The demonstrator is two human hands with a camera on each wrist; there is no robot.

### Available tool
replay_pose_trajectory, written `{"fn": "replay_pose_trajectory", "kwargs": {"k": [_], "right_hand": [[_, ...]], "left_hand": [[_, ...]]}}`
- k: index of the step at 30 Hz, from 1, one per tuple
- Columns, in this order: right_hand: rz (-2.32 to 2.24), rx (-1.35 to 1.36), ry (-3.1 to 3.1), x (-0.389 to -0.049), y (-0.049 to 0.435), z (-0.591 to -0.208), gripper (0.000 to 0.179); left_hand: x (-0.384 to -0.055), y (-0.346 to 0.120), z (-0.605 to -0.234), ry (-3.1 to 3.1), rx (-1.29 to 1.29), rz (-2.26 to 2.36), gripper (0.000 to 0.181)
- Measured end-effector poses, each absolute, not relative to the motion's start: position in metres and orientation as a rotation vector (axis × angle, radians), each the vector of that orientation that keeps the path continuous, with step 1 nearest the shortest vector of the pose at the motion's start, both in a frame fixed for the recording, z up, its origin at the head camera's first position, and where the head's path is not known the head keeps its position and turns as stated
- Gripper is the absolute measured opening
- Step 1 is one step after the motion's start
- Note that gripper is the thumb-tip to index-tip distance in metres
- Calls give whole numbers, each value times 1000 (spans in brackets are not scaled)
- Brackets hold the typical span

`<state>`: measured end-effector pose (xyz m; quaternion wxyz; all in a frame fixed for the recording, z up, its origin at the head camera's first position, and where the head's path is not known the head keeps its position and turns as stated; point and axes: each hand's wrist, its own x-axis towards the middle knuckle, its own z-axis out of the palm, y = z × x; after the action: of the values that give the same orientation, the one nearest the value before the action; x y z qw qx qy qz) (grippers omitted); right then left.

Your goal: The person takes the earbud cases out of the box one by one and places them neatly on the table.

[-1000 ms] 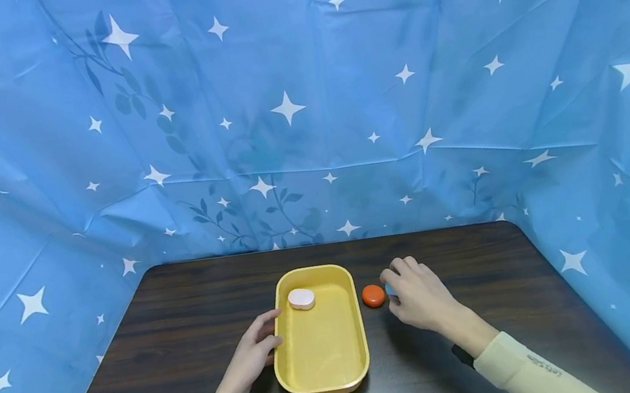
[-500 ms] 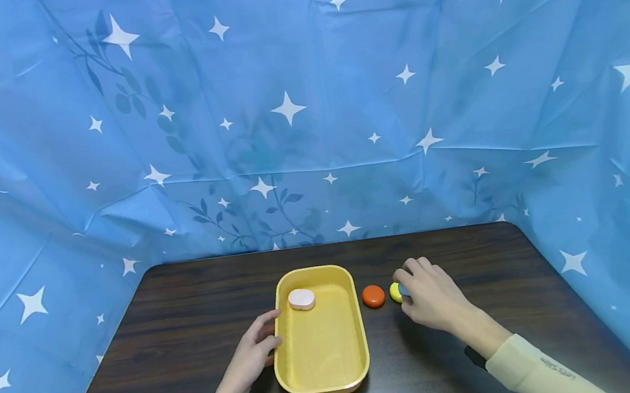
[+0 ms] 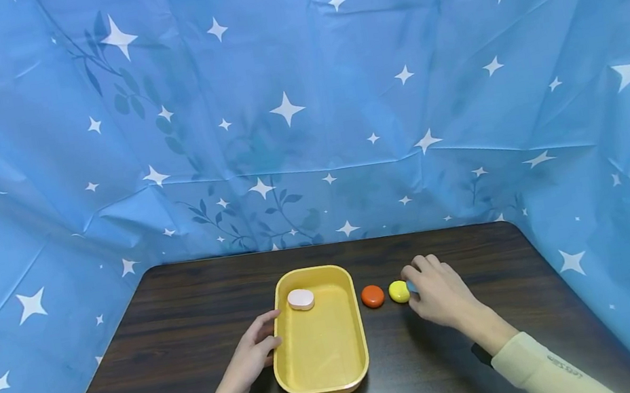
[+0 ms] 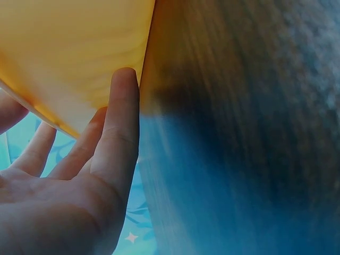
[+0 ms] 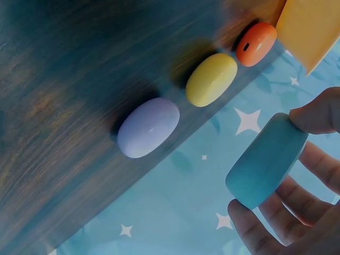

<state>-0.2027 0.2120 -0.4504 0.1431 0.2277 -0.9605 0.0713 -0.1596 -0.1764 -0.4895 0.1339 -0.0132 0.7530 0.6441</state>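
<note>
My right hand (image 3: 440, 291) pinches a smooth teal-blue rounded block (image 5: 265, 162) between thumb and fingertips, raised above the table; in the head view only a bit of it shows past the fingers. My left hand (image 3: 250, 356) rests at the left side of a yellow tray (image 3: 327, 390). In the left wrist view its fingers (image 4: 121, 114) are extended along the tray's outer wall. Inside the tray, near the far left corner, lies a pale pink rounded block (image 3: 301, 300). Near the right hand sits a glossy yellow pebble-like piece (image 3: 399, 292).
An orange rounded piece (image 3: 373, 296) with a small dark slot lies between the tray and the yellow piece. A lavender oval piece (image 5: 149, 127) completes the row, hidden by the right hand in the head view. A starry blue cloth (image 3: 300, 102) hangs behind the dark wooden table (image 3: 185, 313).
My right hand has shifted to the right with the blue block, uncovering the yellow piece. The left hand and the tray stay in place.
</note>
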Motion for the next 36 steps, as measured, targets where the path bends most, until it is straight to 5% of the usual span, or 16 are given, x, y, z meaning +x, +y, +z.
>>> {"fn": "replay_pose_trajectory", "kwargs": {"k": [36], "right_hand": [[285, 475, -2830, -216, 255, -460, 31]], "left_hand": [[-160, -177, -490, 2181, -32, 1860, 53]]}}
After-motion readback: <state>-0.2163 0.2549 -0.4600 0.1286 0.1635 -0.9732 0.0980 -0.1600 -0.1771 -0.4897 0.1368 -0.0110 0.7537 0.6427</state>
